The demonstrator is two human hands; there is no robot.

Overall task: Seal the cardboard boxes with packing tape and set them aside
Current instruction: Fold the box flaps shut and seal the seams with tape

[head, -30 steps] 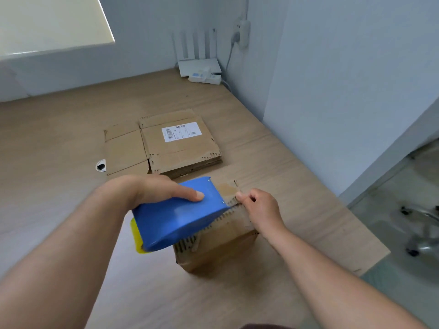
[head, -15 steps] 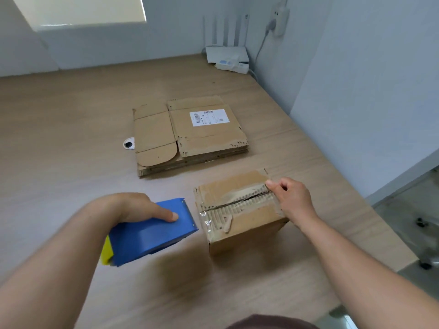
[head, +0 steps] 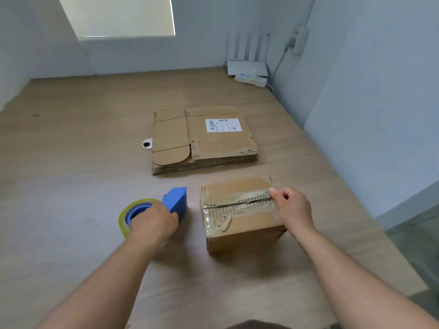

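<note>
Head view puts the small box (head: 240, 217) on the wooden counter (head: 71, 162), with everything else placed around it. Its brown corrugated top is ragged: the flaps meet in a torn, toothed seam running left to right, with clear tape laid along it and wrinkled over the left edge. The right hand (head: 292, 207) holds the box's right end, thumb on top at the seam's end and fingers curled down beside it. Whether it pinches the tape or only presses it I cannot tell. Just left of the box, the left hand (head: 154, 224) grips the blue tape dispenser (head: 175, 201), fingers curled over its body, with the yellowish roll (head: 124, 217) on the side away from the box. Behind the box lies a stack of flattened cartons (head: 204, 138), the top one bearing a white label. The box is probably light, stiff in its walls but easily crushed along that torn top, and slick where taped. Opposite side walls, held low, look the best grip.
</note>
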